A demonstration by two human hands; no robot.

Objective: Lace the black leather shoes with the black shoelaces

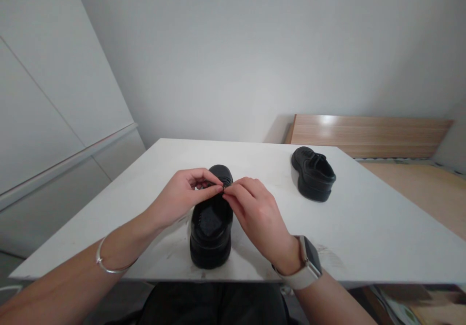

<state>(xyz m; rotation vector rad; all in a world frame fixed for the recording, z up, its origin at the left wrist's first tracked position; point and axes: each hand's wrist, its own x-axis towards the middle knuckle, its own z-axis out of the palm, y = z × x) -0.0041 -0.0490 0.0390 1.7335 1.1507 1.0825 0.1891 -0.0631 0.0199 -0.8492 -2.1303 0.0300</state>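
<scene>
A black shoe (211,237) stands on the white table near its front edge, toe pointing away from me. Over its lacing area, my left hand (185,191) pinches from the left and my right hand (255,206) pinches from the right. Their fingertips meet above the tongue, apparently on the shoelace, which is mostly hidden by the fingers. A second black shoe (316,177), with its lace tied, rests upright farther back on the right side of the table.
The white table (269,247) reaches toward a pale wall. Behind it at the right is a wooden headboard (364,133) beside a tan bed surface (418,189). White cabinets (47,121) line the left. Papers (396,305) lie below the table's right front.
</scene>
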